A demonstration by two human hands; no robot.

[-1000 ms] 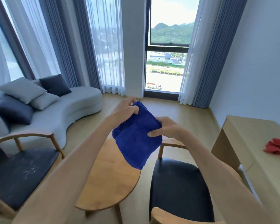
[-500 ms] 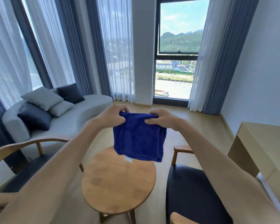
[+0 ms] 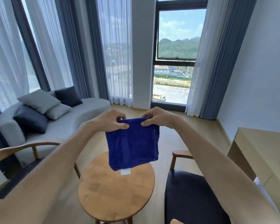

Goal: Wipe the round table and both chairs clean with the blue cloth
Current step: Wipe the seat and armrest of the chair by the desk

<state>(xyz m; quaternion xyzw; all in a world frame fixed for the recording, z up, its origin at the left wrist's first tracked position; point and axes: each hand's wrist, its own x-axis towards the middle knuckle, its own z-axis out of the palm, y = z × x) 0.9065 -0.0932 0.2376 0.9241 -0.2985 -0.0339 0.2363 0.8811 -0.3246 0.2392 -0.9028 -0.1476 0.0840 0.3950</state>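
- Blue cloth (image 3: 132,146) is held hanging above the round table (image 3: 115,189), its top edge pinched by left hand (image 3: 111,121) and right hand (image 3: 155,118)
- A flat folded pad is best formed before the tabletop is wiped, judging by the loose drape

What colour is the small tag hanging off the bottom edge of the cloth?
White: the tag hangs below the blue cloth, seen in the head view.

A living room: grey sofa (image 3: 58,126) with cushions (image 3: 39,101), curtained windows (image 3: 176,59).
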